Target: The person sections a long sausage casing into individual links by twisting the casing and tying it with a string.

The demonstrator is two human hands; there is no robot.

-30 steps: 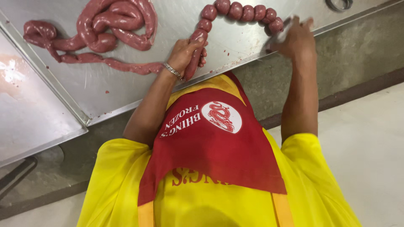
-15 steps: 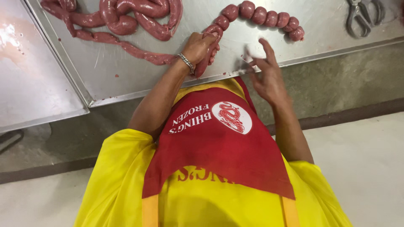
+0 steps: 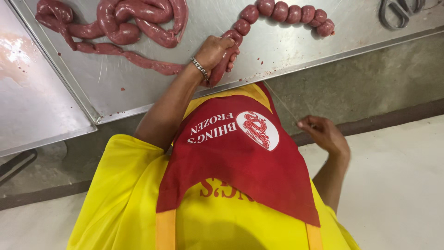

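While the sausage rope [image 3: 222,60] is clamped in the left hand [image 3: 213,52] near the counter [image 3: 286,51] front edge, a thin string [image 3: 282,104] is pinched by the right hand [image 3: 323,134], off the counter. Both grips are narrow; tied links [image 3: 289,12] curve toward the back edge.

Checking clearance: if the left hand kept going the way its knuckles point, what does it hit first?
Likely the tied sausage links. The left hand grips the sausage on the steel table, aimed along that chain. Depth is unclear.
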